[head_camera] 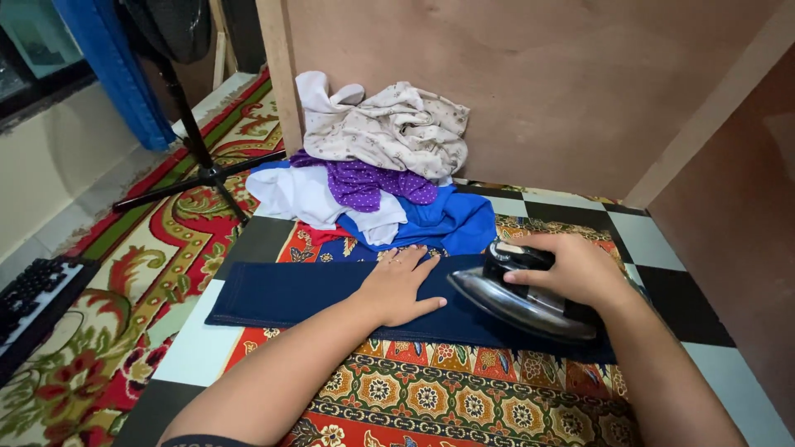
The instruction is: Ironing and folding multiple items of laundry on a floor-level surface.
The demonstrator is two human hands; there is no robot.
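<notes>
A folded dark blue garment (281,294) lies flat across a patterned batik cloth (431,389) on the floor. My left hand (399,285) rests palm down on the garment, fingers spread, with a ring on one finger. My right hand (571,266) grips the black handle of a metal clothes iron (517,302), which sits on the right part of the garment with its tip pointing left, close to my left hand.
A heap of clothes (377,161), cream, purple dotted, white and bright blue, lies against the brown board wall behind. A fan stand (199,161) rests on the red patterned carpet (124,290) at left. Black and white floor tiles (662,248) show at right.
</notes>
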